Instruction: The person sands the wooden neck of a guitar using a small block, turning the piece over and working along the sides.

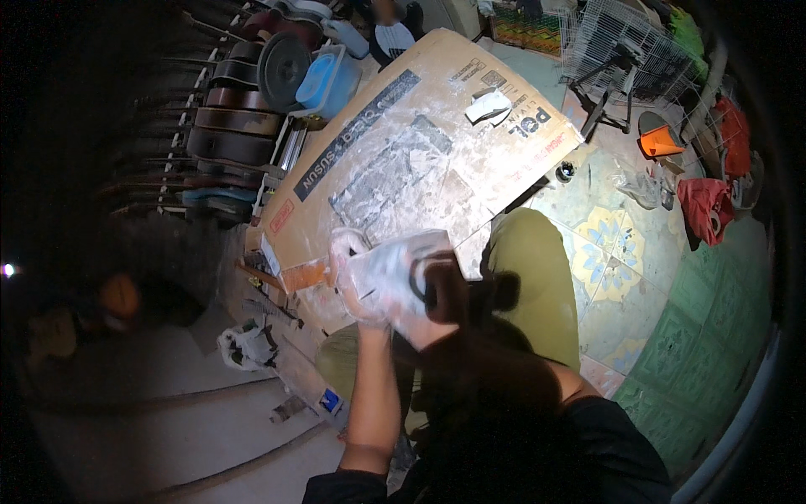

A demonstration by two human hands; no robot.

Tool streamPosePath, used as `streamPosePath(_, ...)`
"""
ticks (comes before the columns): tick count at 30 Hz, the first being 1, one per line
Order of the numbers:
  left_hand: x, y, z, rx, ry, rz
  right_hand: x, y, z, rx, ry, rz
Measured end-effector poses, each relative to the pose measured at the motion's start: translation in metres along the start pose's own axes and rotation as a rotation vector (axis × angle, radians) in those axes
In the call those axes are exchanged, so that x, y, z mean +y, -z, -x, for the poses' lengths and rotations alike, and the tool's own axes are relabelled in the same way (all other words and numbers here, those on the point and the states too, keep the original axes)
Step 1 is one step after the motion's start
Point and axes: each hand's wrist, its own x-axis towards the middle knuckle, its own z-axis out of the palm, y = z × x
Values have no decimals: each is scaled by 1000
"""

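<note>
My left hand (pixel 359 281), whitened with powder or in a dusty glove, is closed round the left side of a pale, dusty flat object (pixel 399 273). The object is blurred, so its kind does not show. At its right side, my right hand (pixel 445 290) lies in deep shadow and its fingers cannot be made out. Both are above the near part of a cardboard sheet (pixel 353 181) that is smeared with white powder. Close to my left hand, a flat orange-brown piece (pixel 304 276) rests at the sheet's edge. Farther off on the cardboard lies a crumpled white thing (pixel 489 107).
Guitar-like bodies (pixel 231 144) fill a rack at the left, near a blue tub (pixel 327 80) and a grey round lid (pixel 282 71). A wire cage (pixel 617 42), an orange dustpan (pixel 662 140) and a red bag (pixel 705 206) are at the right. My knee (pixel 533 286) adjoins the cardboard.
</note>
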Motion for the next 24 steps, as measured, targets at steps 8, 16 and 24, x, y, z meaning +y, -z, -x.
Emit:
streamPosePath(8, -41, 18, 11, -29, -464, -290, -31, 11, -19, -62, 140, 54)
streamPosePath(16, 3, 5, -4, -175, -471, -314, -60, 29, -36, -169, 232, 139)
streamPosePath(24, 8, 30, 34, -307, -304, -209, -66, 37, -33, -290, 370, 191)
